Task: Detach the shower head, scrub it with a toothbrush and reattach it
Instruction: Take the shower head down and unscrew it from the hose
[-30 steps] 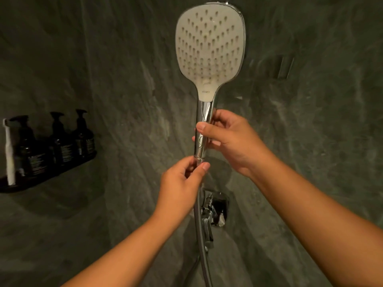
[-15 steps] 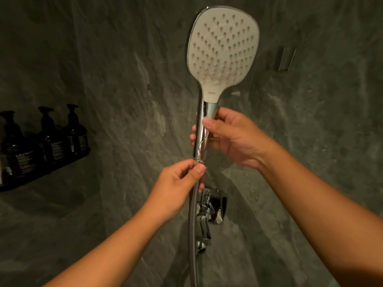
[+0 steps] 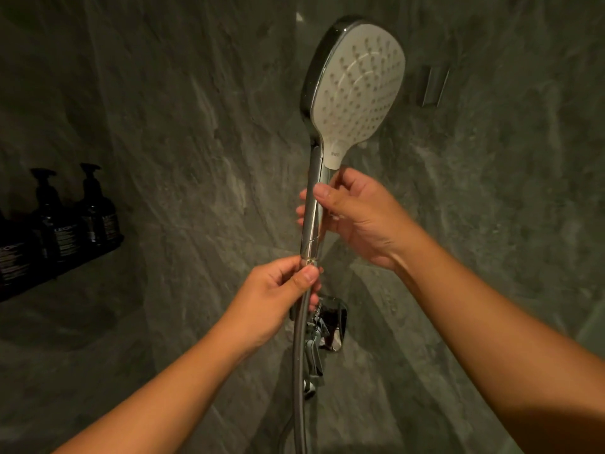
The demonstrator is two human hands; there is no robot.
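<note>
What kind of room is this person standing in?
Most likely a shower stall in a bathroom. A handheld shower head on a hose is held up before dark stone walls, and pump bottles stand on a wall shelf.

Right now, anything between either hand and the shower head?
Nothing visible. The right hand grips the shower head by its chrome handle, and the left hand pinches the hose nut right below the handle's end.

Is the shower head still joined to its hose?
Joined: shower head handle meets hose at the nut pinched by the left hand; no gap shows.
</note>
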